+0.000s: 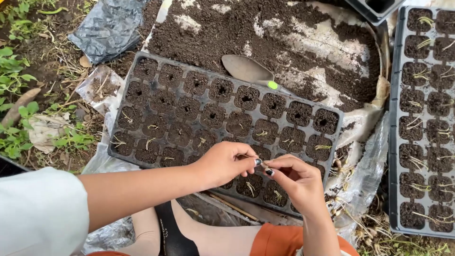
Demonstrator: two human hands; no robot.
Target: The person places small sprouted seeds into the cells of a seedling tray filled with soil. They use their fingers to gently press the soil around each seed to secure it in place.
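A black plastic seedling tray (124,105) filled with dark soil lies in front of me; some cells hold small pale sprouts, others have an open hole. My left hand (222,163) and my right hand (296,182) meet over the tray's near edge, fingertips pinched together on a thin pale seedling that is barely visible between them. Both hands have dark-painted nails. A grey trowel blade (246,68) with a green dot rests on the soil just beyond the tray.
A heap of loose dark soil (265,33) lies on a pale sheet behind the tray. A second planted tray (426,118) stands at the right. Black plastic bag (109,28) and grass at the left. Loose seedlings (360,218) lie at the lower right.
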